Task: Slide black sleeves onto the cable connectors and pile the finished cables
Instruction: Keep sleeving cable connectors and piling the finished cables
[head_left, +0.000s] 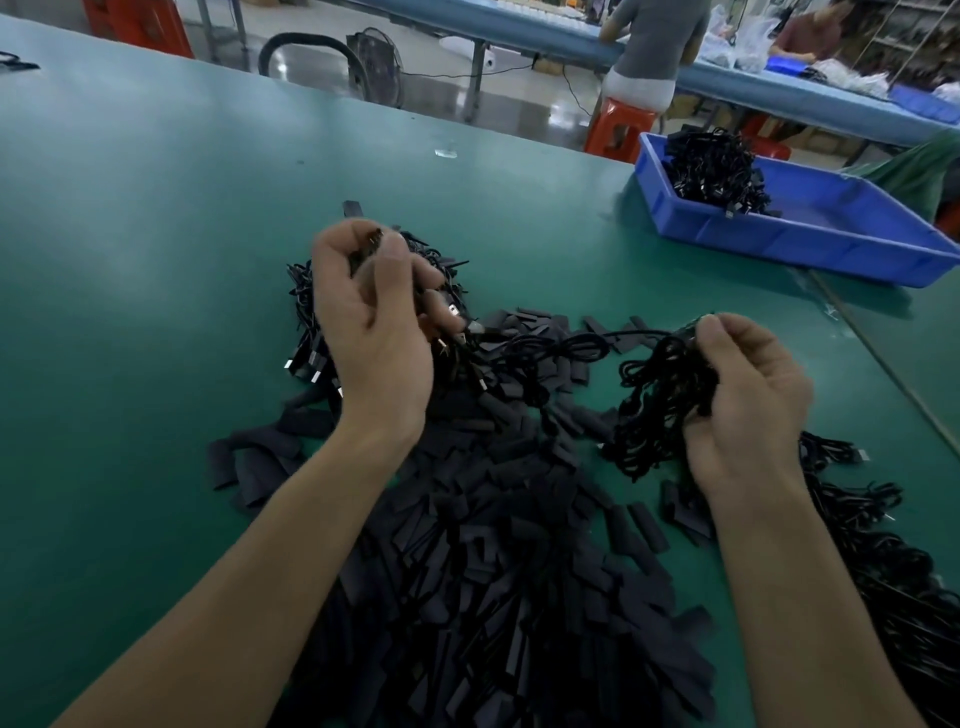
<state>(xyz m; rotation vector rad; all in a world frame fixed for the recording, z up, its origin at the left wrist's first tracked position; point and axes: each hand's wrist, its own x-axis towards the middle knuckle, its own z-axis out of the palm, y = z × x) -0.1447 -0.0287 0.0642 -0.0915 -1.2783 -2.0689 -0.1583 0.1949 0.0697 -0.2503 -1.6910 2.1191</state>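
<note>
From my remote seat, I had the left hand (371, 322) curled tight around a clutch of black cables with bare metal connectors (452, 312), held over the small dark pile of cables (304, 317) left of centre. The right hand (748, 395) gripped a tangled bundle of thin black cables (660, 405) right of centre, with one strand running across between the two hands. I judged the job far from over: a broad heap of flat black sleeves (493, 571) covered the lower middle of the green bench (156, 208), more loose cables (883, 545) trailed down the lower right, and the blue plastic tray (831, 244) at upper right held another clump. I could not tell how many connectors in the pile wore sleeves; several showed metal tips. Open bench lay to the left and above, while the tray and a seam (883, 358) in the bench hemmed the right side.
</note>
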